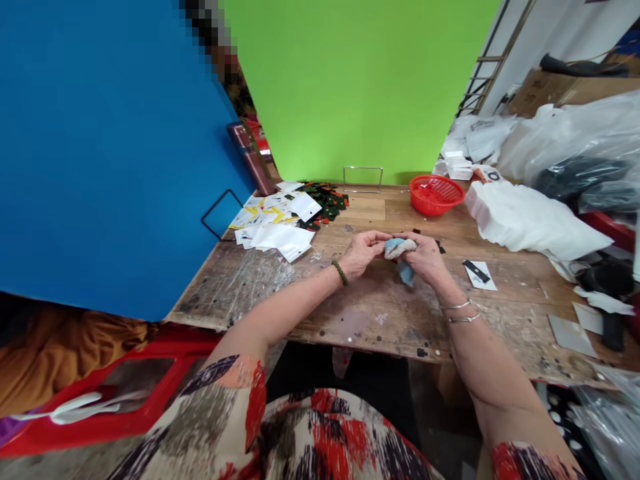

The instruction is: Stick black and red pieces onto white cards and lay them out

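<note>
Above the middle of the wooden table [350, 293], a crumpled light-blue and whitish cloth [400, 248] is bunched in my right hand [429, 259], its lower end hanging down. My left hand [361, 255] is closed in a pinch at the cloth's left edge, its fingertips close to those of my right hand. What the left fingers pinch is too small to make out. Small dark pieces lie partly hidden behind my right hand. To its right, a white card [480, 275] lies flat with a black strip [477, 271] on it.
At the back left are white packets [280, 233] and a pile of dark green and orange pieces [323, 203]. A red basket [436, 195] holds red pieces. White wrapping [535, 220] lies on the right. A green panel [350, 87] and blue panel [100, 153] stand beyond.
</note>
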### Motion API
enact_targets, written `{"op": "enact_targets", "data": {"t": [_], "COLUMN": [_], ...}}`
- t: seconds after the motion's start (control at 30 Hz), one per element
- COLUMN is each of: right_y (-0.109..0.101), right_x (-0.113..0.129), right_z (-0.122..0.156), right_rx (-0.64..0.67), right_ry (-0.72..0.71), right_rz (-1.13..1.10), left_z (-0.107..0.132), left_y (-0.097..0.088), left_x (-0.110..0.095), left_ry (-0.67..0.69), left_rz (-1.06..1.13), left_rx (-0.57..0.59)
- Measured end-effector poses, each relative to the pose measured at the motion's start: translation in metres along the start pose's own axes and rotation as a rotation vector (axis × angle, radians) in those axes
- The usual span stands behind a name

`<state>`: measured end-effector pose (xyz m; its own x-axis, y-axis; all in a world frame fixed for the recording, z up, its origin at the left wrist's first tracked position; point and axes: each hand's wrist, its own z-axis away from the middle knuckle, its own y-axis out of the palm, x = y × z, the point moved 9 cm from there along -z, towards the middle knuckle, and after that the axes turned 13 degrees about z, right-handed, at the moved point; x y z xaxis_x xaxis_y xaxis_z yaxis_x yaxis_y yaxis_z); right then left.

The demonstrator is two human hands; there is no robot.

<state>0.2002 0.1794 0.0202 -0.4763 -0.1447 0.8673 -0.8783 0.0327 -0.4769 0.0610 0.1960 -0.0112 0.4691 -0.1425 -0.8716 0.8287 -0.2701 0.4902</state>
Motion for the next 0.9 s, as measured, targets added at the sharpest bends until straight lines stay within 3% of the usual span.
{"op": "enact_targets", "data": {"t": [0.17,0.23,0.3,0.4,0.47,0.53,0.67,0.9], "right_y": [-0.010,-0.020,-0.037,-0.066,-0.082,-0.090,-0.085,-0.053], "right_x": [-0.009,-0.015,-0.021,-0.029,-0.030,-0.027,-0.016,0.001], "right_z": [0.000,-0.002,-0.003,-0.003,-0.001,0.000,0.002,0.007], "right_rx": [-0.005,-0.069,-0.174,-0.321,-0.376,-0.403,-0.419,-0.372], "right_ry": [0.094,0.118,0.147,0.198,0.211,0.189,0.078,-0.022], "right_rz": [-0.040,-0.005,0.068,0.266,0.464,0.633,0.678,0.496], "left_z": [-0.002,-0.007,-0.012,-0.015,-0.017,-0.018,-0.023,-0.047], "left_y": [0.001,-0.002,-0.013,-0.040,-0.073,-0.109,-0.145,-0.161], "left_x": [0.002,-0.004,-0.023,-0.065,-0.088,-0.105,-0.120,-0.119], "left_ry": [0.062,0.108,0.191,0.285,0.184,0.017,-0.085,-0.084], "left_rz": [-0.122,-0.290,-0.571,-1.147,-1.499,-1.690,-1.723,-1.660], "left_rx": [0.048,0.044,0.002,-0.075,-0.177,-0.252,-0.248,-0.184]}}
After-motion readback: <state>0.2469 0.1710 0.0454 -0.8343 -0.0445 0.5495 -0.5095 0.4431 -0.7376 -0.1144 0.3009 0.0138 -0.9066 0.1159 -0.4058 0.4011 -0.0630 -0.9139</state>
